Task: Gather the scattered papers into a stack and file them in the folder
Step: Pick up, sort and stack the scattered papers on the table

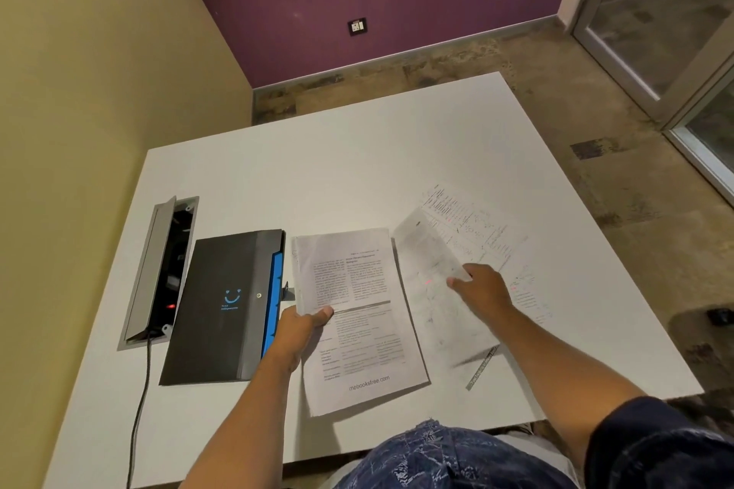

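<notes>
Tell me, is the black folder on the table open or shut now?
Shut. The folder lies flat on the table with its black cover down; only a blue edge shows along its right side. No paper is inside yet, as far as visible.

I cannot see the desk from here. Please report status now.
Left hand pinching printed text sheet. Right hand lifting faint diagram sheet. More sheets loose behind. Black folder with blue edge closed, nothing blocking.

I was looking into a small office or meeting room. A plain white surface (357, 171) carried a flip-up cable box (159, 270) with a cord plugged in. Beyond stood a purple wall with a socket (357, 27) and a glass partition (655, 32).
</notes>
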The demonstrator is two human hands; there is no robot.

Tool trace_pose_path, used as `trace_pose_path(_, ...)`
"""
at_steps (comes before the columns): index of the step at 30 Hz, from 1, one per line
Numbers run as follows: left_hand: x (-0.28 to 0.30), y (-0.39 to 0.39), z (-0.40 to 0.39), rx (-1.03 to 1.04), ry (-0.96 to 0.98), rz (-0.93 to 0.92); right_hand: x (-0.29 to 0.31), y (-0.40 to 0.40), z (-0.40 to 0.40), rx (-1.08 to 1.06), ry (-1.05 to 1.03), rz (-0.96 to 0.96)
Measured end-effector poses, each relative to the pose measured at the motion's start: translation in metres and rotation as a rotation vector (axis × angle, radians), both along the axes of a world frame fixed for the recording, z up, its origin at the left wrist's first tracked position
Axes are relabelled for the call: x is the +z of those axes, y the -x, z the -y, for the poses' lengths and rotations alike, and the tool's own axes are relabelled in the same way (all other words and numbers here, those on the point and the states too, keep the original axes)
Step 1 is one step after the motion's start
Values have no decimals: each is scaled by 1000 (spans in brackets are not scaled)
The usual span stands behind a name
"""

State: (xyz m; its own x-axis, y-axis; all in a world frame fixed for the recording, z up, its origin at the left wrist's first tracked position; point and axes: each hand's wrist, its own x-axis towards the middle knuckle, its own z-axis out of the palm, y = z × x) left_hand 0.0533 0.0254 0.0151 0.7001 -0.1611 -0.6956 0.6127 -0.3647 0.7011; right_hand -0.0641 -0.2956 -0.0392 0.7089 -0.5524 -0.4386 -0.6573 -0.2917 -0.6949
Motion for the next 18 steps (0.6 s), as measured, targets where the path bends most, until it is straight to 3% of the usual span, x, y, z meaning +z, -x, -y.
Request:
trace_pose_path(5,-1,-4,2,51,37,-14,28,-7,35,-169,-195,307)
trace_pose_path(14,0,-9,15,103,102,-32,57,-7,55,-408,-395,546)
trace_pose_path(18,7,-7,25,73,166,-23,65,-8,55,-400,-508,604)
